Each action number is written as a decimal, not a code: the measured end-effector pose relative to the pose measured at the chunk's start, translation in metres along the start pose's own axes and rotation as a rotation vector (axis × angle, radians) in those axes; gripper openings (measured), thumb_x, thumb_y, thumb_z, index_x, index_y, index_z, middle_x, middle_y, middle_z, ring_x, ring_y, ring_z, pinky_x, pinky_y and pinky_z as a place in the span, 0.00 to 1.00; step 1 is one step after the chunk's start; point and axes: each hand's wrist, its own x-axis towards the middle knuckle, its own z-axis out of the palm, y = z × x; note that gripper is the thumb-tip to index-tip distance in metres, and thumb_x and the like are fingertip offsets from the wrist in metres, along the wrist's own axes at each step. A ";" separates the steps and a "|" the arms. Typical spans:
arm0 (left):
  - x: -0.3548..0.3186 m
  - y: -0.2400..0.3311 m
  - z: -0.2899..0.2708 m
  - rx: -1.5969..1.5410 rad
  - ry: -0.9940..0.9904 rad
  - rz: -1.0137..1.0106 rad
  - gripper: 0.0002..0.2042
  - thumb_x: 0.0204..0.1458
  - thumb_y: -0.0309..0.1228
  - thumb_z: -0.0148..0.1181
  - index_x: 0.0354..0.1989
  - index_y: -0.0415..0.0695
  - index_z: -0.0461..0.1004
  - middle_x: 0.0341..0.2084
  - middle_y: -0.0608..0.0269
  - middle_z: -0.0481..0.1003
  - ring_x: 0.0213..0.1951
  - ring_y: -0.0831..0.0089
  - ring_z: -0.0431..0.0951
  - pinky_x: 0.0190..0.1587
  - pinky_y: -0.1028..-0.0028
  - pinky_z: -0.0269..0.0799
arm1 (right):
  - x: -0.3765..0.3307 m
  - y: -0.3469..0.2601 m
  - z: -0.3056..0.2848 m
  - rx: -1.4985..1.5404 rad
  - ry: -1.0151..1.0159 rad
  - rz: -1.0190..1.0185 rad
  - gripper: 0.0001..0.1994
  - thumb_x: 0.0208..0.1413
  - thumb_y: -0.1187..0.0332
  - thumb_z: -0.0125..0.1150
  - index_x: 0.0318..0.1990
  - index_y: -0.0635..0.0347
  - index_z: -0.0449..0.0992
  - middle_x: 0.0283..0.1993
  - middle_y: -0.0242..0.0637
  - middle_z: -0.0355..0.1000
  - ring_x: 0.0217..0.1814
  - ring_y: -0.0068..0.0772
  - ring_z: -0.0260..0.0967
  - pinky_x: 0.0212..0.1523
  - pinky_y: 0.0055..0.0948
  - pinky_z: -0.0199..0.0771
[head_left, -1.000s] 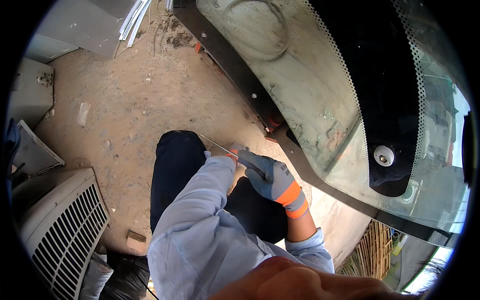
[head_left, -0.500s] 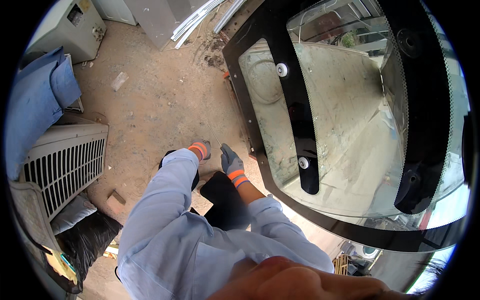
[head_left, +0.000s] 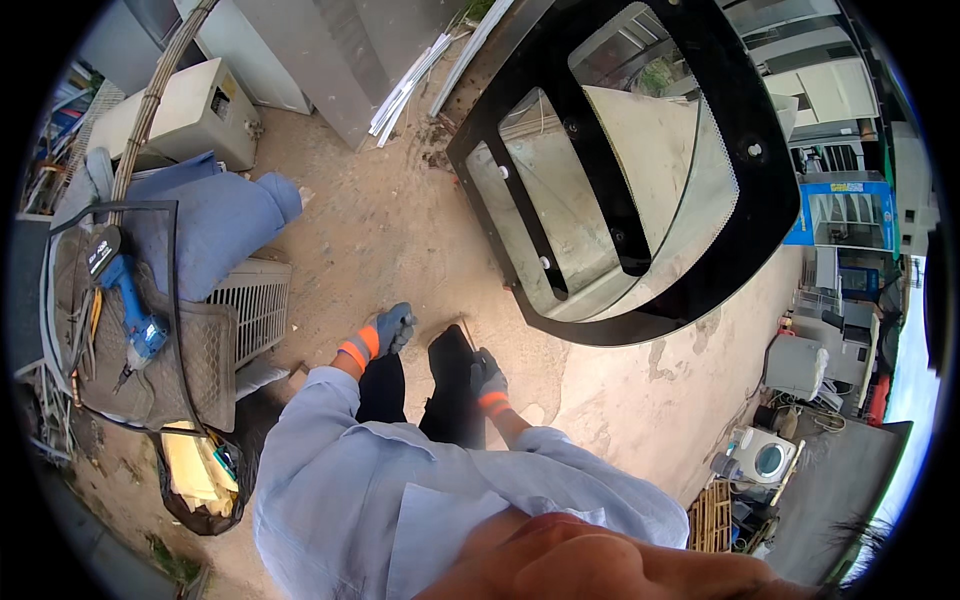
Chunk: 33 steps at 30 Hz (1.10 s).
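Note:
My left hand (head_left: 394, 327), in a grey glove with an orange cuff, is loosely closed above my left knee, with nothing showing in it. My right hand (head_left: 488, 376), gloved the same way, is closed round a thin rod-like tool (head_left: 468, 332). Its slim shaft points up and away past my right knee; its handle is hidden in the glove. Ahead to the right stands a large glass panel (head_left: 715, 250) with a broad black frame and two black crossbars, apart from both hands.
At left, a blue cordless power tool (head_left: 135, 310) lies on a patterned mat (head_left: 205, 365), near a folded blue cloth (head_left: 215, 235) and a slotted grille (head_left: 255, 305). Below is a black bag (head_left: 205, 520). White strips (head_left: 408, 90) lie far ahead; a washing machine (head_left: 765, 455) stands at right.
My hands have moved apart: the left has lifted away to the left, and the right has drawn back with the tool. My view has shifted, showing more at both sides.

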 end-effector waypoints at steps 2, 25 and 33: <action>-0.043 0.020 0.038 -0.050 -0.151 0.003 0.13 0.58 0.47 0.48 0.30 0.52 0.68 0.15 0.74 0.59 0.15 0.81 0.53 0.18 0.77 0.49 | -0.017 -0.002 -0.028 0.043 0.061 0.247 0.26 0.62 0.66 0.56 0.67 0.56 0.65 0.58 0.44 0.76 0.51 0.45 0.78 0.51 0.40 0.78; -0.354 -0.106 -0.022 -0.839 -0.148 0.700 0.21 0.66 0.48 0.48 0.48 0.42 0.74 0.36 0.58 0.78 0.23 0.78 0.71 0.17 0.83 0.65 | -0.099 0.137 -0.109 0.546 -0.003 0.219 0.16 0.60 0.75 0.55 0.54 0.50 0.73 0.29 0.28 0.69 0.22 0.23 0.63 0.20 0.27 0.68; -0.422 -0.099 -0.197 -1.485 0.247 1.131 0.19 0.65 0.50 0.45 0.33 0.49 0.74 0.21 0.71 0.74 0.18 0.82 0.68 0.17 0.82 0.66 | -0.094 0.162 -0.069 0.645 0.127 0.181 0.16 0.59 0.73 0.57 0.55 0.48 0.73 0.29 0.28 0.69 0.20 0.24 0.63 0.19 0.26 0.65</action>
